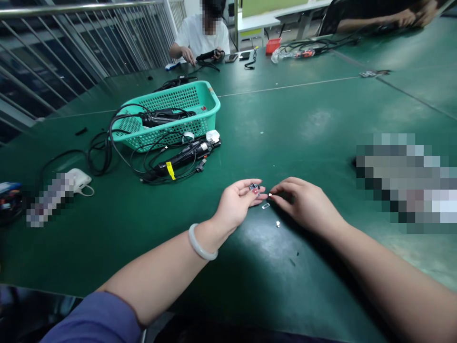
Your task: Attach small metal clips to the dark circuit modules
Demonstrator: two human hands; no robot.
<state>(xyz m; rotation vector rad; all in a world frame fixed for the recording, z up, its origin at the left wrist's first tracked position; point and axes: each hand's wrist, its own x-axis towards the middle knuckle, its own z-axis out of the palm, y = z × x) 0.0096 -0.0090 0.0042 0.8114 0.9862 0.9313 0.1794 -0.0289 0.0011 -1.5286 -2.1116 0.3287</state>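
Note:
My left hand is turned palm up over the table, its thumb pressing a small dark-and-silver part against the fingers. The part looks like a little piece of hardware, too small to name. Close by on the right, my right hand pinches a tiny white piece between thumb and forefinger. Just below the fingertips lies a small white rectangular frame. A little white bit rests on the green table nearer to me.
A green basket holding black cabled devices stands at back left. In front of it lies a black handheld device with coiled cables. A white power bank-like object is at left. Two people sit across, near a red box.

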